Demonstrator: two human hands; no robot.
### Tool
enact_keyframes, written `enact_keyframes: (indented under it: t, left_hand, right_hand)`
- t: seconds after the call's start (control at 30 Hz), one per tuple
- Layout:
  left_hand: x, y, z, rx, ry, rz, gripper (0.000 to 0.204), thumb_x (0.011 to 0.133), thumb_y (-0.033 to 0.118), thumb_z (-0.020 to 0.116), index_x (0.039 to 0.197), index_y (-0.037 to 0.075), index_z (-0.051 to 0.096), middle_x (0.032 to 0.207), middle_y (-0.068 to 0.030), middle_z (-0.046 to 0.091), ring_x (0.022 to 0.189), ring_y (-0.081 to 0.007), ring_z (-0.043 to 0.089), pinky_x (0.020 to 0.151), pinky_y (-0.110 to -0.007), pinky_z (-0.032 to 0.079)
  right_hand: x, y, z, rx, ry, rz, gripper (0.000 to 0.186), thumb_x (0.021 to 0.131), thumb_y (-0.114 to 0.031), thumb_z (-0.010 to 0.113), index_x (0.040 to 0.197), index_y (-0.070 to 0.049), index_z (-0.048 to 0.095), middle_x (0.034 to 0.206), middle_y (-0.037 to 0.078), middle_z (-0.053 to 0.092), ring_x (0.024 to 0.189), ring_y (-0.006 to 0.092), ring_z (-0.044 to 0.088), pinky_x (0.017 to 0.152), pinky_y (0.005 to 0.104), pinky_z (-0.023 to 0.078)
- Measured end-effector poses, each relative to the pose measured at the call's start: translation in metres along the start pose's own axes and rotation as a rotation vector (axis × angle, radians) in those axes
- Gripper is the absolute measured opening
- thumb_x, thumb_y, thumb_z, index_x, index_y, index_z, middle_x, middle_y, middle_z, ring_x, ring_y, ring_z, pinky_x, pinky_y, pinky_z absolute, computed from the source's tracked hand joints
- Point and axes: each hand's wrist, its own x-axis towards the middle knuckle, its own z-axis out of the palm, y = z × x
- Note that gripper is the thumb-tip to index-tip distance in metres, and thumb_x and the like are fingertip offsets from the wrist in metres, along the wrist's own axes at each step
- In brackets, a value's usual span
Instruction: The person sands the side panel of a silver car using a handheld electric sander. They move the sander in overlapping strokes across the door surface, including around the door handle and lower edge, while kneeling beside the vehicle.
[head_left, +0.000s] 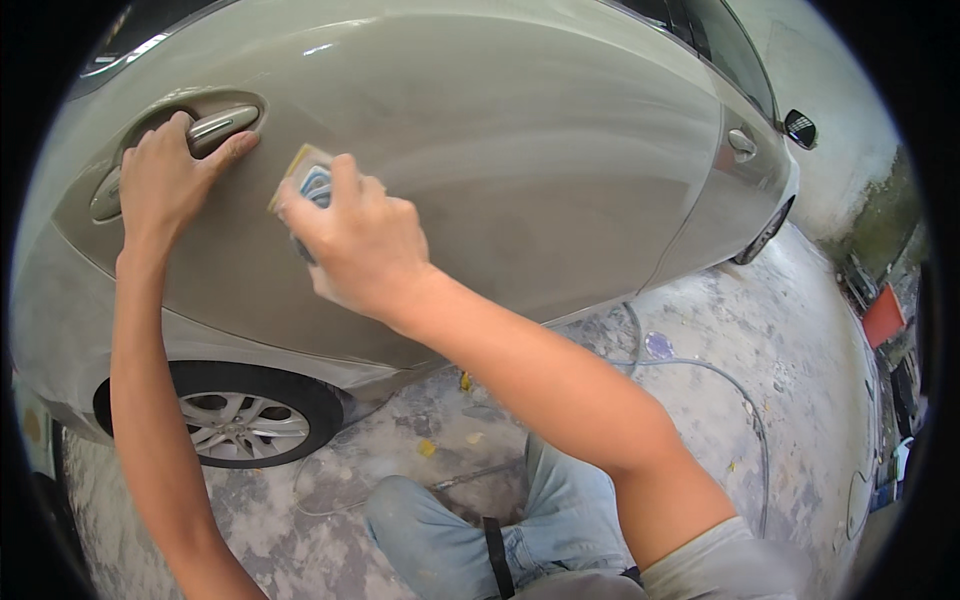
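Qty, ref = car [560,150]: 1 car. At its near side: 1 L hand [162,185] + 1 R hand [370,245] = 2 hands; 1 block [317,186]. On it, vis: 2 dr handles [224,122] [741,143], 2 whls [238,422] [768,233], 1 mirror [800,128]. Off its front: 1 red pc [884,317].

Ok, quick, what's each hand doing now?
Left hand: on the glossy beige car-door handle; can't tell if gripping.
Right hand: closed, holding a blue-topped block with a yellowish edge.

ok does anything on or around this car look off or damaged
The beige metal car door looks dull, streaked with pale smears rather than evenly glossy. The grey floor below is blotched white, with a yellow scrap or stain right of the silver-spoked black wheel. No clear dent shows.
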Motion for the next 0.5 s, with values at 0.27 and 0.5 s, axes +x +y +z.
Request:
enact_keyframes:
  t: [0.27, 0.5]
  left_hand:
    - [-0.003, -0.004, 0.010, 0.001, 0.015, 0.006, 0.080, 0.089, 0.079, 0.070, 0.097, -0.001, 0.068, 0.095, -0.0215, 0.074, 0.094, -0.0437, 0.069, 0.092, -0.051, 0.052]
    - [-0.003, -0.003, 0.007, -0.016, 0.029, -0.008, 0.083, 0.087, 0.081, 0.070, 0.089, -0.001, 0.067, 0.089, -0.0202, 0.073, 0.087, -0.0398, 0.069, 0.090, -0.050, 0.051]
  right_hand:
    - [-0.024, 0.098, -0.058, -0.287, 0.047, 0.229, 0.062, 0.076, -0.026, 0.091, 0.134, -0.022, 0.067, 0.110, 0.019, 0.056, 0.080, 0.0403, 0.072, 0.065, 0.0508, 0.061]
    - [-0.006, 0.148, -0.091, -0.423, 0.199, 0.501, 0.059, 0.081, -0.036, 0.090, 0.133, -0.019, 0.068, 0.111, 0.018, 0.061, 0.082, 0.0431, 0.073, 0.068, 0.0519, 0.060]
